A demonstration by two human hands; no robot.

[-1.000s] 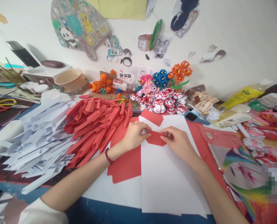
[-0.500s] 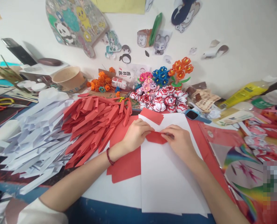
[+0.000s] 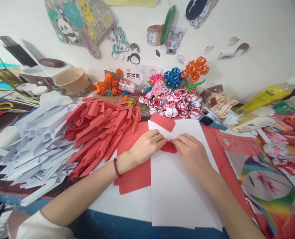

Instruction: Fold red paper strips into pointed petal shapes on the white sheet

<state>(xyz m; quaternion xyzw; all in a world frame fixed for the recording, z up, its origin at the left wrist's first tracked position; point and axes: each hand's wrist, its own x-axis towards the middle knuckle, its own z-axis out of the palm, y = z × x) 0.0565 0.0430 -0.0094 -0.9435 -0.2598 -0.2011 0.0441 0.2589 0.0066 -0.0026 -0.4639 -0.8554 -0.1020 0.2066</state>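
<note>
A small folded red paper piece (image 3: 169, 148) is pinched between both hands above white sheets (image 3: 182, 192). My left hand (image 3: 148, 144) closes on its left end, fingertips near its upper edge. On the right end, my right hand (image 3: 190, 151) is closed too, its fingertips almost touching the left ones and covering part of the paper. Just behind the hands lies a flat red strip (image 3: 163, 122). Larger red sheets (image 3: 135, 176) stick out from under my left forearm.
Heaps of folded red strips (image 3: 100, 129) and white strips (image 3: 43, 142) spread to the left. Red-and-white paper flowers (image 3: 174, 104) sit at the back, beside a blue smartwatch (image 3: 207, 121). Scissors (image 3: 3, 109) lie far left; a rainbow-patterned bag (image 3: 262, 182) is at right.
My left hand has shifted slightly right along the paper's edge, and the fingertips of both hands have come closer together. Less of the red piece shows. The view has shifted slightly.
</note>
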